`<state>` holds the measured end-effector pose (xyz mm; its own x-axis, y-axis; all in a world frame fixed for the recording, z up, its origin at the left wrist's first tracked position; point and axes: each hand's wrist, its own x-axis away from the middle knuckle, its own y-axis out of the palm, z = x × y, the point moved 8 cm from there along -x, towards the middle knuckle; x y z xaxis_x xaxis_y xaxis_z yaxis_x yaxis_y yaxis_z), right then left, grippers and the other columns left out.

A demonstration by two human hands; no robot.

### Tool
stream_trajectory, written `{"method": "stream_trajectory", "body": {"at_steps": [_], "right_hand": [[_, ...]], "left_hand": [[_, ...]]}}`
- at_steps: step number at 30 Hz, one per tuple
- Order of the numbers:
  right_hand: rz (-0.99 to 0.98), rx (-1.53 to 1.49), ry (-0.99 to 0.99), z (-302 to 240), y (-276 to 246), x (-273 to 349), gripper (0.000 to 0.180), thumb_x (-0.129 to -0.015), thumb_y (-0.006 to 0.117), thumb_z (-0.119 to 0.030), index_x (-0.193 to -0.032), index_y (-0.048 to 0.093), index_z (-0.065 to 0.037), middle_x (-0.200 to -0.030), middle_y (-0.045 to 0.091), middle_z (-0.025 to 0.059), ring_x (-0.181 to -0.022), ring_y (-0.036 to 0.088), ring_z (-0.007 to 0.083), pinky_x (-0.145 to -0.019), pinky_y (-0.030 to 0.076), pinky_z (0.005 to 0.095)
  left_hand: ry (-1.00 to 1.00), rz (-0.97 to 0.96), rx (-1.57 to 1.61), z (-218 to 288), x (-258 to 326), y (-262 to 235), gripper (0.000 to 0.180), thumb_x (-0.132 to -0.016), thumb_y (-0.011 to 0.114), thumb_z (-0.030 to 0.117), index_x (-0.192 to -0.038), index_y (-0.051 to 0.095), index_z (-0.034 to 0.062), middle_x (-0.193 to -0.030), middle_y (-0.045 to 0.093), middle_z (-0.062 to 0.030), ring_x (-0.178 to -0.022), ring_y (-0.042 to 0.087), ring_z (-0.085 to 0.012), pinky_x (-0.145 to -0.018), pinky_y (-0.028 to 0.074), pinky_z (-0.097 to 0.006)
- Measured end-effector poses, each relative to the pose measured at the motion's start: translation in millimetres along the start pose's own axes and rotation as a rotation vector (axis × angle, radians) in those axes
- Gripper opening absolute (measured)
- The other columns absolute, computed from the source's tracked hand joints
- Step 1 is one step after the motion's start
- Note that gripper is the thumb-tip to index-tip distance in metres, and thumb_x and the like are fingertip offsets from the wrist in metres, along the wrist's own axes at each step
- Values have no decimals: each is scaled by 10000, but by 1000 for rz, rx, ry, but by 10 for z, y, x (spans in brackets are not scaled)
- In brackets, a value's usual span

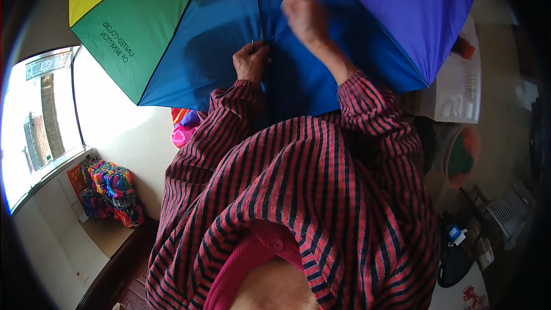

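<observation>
A large open umbrella [189,28] with yellow, green, blue and purple panels fills the upper part of the head view, its inside facing me. My left hand [251,61] is closed around a thin metal rib or pin at a seam between two blue panels. My right hand [306,16] is raised higher on the blue fabric, fingers closed and blurred; what it pinches is too small to tell. Both forearms wear red and dark striped sleeves.
A bright window [40,120] is on the left, with a multicoloured bundle [112,192] on a ledge below it. A white tray or box [459,89] lies at right, a round bowl-like object [462,158] below it, and small clutter at lower right.
</observation>
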<state>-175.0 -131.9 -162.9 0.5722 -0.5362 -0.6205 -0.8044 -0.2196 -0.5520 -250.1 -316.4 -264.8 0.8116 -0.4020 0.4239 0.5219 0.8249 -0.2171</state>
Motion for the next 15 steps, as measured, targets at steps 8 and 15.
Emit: {"method": "stream_trajectory", "body": {"at_steps": [8,15], "right_hand": [[-470,271,-102,-345,600,726,97,-785,536,-117,-701,552,-71,-700,607,100,-711,604,295,-614,470,426],[-545,106,-170,-335,676,744,70,-772,530,-87,-713,560,-66,-690,596,115,-706,599,289,-619,479,400]], "left_hand": [[-23,-8,107,-115,-11,-45,241,-756,672,102,-965,667,-18,-729,650,-54,-560,596,-110,-482,432,-222],[-29,-10,97,-134,-17,-44,275,-765,673,92,-1012,643,-26,-743,653,-63,-559,595,-114,-467,420,-217]]}}
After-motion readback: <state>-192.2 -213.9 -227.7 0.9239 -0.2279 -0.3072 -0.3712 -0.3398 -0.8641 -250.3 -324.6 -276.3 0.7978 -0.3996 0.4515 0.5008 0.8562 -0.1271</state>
